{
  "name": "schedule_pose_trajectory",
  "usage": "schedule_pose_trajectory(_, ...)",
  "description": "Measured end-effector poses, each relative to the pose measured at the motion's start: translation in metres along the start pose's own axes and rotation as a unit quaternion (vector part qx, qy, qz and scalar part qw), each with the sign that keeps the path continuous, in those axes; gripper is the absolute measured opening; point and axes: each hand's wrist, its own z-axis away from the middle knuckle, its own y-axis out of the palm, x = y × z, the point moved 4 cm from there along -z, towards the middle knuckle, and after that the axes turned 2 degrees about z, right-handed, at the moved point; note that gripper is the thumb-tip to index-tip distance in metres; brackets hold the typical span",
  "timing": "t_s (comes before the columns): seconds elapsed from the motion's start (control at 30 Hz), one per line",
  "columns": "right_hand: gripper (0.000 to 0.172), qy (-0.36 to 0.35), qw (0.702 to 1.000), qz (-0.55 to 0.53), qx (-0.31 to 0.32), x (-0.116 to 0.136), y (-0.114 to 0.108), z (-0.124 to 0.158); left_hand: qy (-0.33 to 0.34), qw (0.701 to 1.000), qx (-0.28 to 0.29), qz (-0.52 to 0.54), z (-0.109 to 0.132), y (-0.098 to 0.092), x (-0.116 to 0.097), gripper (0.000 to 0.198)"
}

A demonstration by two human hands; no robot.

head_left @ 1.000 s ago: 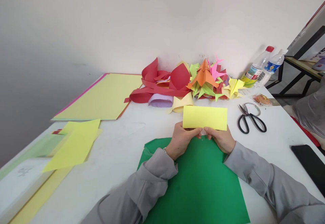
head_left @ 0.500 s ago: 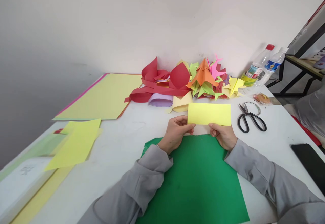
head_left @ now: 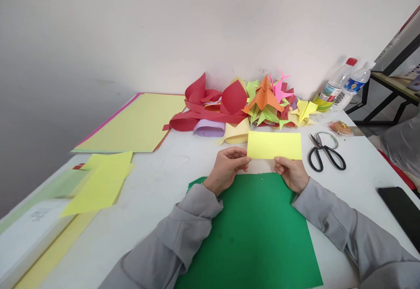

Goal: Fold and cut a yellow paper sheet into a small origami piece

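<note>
I hold a folded yellow paper rectangle (head_left: 274, 145) up above the white table (head_left: 164, 179). My left hand (head_left: 227, 168) pinches its lower left corner. My right hand (head_left: 292, 173) pinches its lower edge near the right. Both hands hover over the far edge of a large green sheet (head_left: 256, 232) that lies flat in front of me. Grey sleeves cover both forearms.
A heap of folded coloured paper shapes (head_left: 249, 105) lies against the wall. Black scissors (head_left: 324, 153) lie to the right, with two plastic bottles (head_left: 343, 83) behind. A black phone (head_left: 400, 212) is at far right. Yellow sheets (head_left: 131, 123) and loose paper (head_left: 101, 184) cover the left.
Both hands have carried the yellow rectangle up and away from me, slightly rightward, and have spread apart along its lower edge.
</note>
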Motion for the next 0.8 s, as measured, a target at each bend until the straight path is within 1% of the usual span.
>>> schedule_pose_trajectory(0.1, 0.02, 0.011, 1.0, -0.021, -0.009, 0.0, -0.003, -0.002, -0.001, 1.0, 0.001, 0.015, 0.0, -0.001, 0.0, 0.024)
schedule_pose_trajectory(0.2, 0.019, 0.027, 0.998, -0.047, -0.014, 0.001, -0.006, -0.004, 0.006, 1.0, -0.011, 0.024, -0.001, -0.004, -0.001, 0.023)
schedule_pose_trajectory(0.3, 0.019, 0.037, 0.998, -0.05, -0.003, 0.002, -0.006, -0.004, 0.001, 0.999, -0.013, 0.033, -0.002, -0.003, -0.001, 0.024)
schedule_pose_trajectory(0.4, 0.02, 0.036, 0.999, -0.038, 0.014, 0.001, -0.004, -0.003, -0.013, 0.998, 0.001, 0.055, 0.001, 0.001, 0.0, 0.024)
schedule_pose_trajectory(0.5, 0.02, 0.016, 0.999, 0.005, 0.04, -0.001, -0.001, -0.001, -0.039, 0.996, 0.047, 0.059, 0.006, 0.01, 0.003, 0.03)
schedule_pose_trajectory(0.6, 0.025, -0.017, 0.993, 0.093, 0.076, -0.002, 0.002, 0.003, -0.057, 0.994, 0.093, 0.027, 0.012, 0.019, 0.009, 0.038)
schedule_pose_trajectory(0.7, 0.024, -0.045, 0.978, 0.168, 0.113, -0.001, 0.006, 0.008, -0.051, 0.995, 0.085, -0.008, 0.015, 0.021, 0.013, 0.037)
schedule_pose_trajectory(0.8, 0.02, -0.049, 0.969, 0.202, 0.13, 0.003, 0.011, 0.012, -0.032, 0.995, 0.088, -0.039, 0.017, 0.022, 0.015, 0.031)
